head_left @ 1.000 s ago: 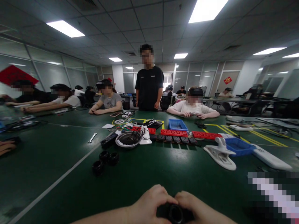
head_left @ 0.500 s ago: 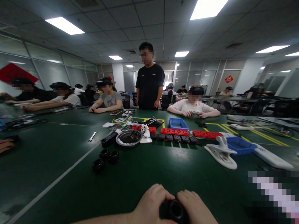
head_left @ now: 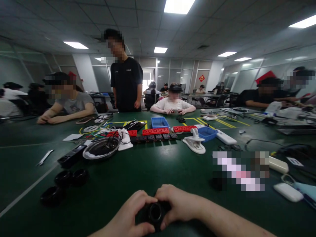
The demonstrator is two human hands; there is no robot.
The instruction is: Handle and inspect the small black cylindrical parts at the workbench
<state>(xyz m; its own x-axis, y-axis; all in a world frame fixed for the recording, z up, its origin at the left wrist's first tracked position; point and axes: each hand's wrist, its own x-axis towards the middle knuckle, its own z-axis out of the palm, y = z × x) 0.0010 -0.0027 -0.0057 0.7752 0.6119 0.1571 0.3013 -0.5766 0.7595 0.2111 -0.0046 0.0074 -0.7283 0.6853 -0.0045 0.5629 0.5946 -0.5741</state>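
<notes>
A black ring-shaped part [head_left: 155,212] with a round hole facing up is at the bottom centre, between my two hands. My left hand [head_left: 137,214] curves round its left side, thumb low and fingertips at the top edge. From the right, my right hand [head_left: 174,205] grips the same part, fingertips meeting those of the left at the top. Several similar black rings [head_left: 63,178] rest on the green table [head_left: 111,187] to the left. Beyond them are a wrench [head_left: 45,157] and a metal bowl [head_left: 101,148] holding dark cable.
Red sockets [head_left: 155,131], a blue tray [head_left: 159,122] and a white clamp [head_left: 195,143] lie across the middle. A black power strip [head_left: 71,155] is at the left. White devices and cables lie at the right. People sit around the table; one person [head_left: 127,84] stands opposite.
The view has turned to the right, so the table items appear further left. More of my right forearm shows, and the black part's hole faces up more clearly between my hands.
</notes>
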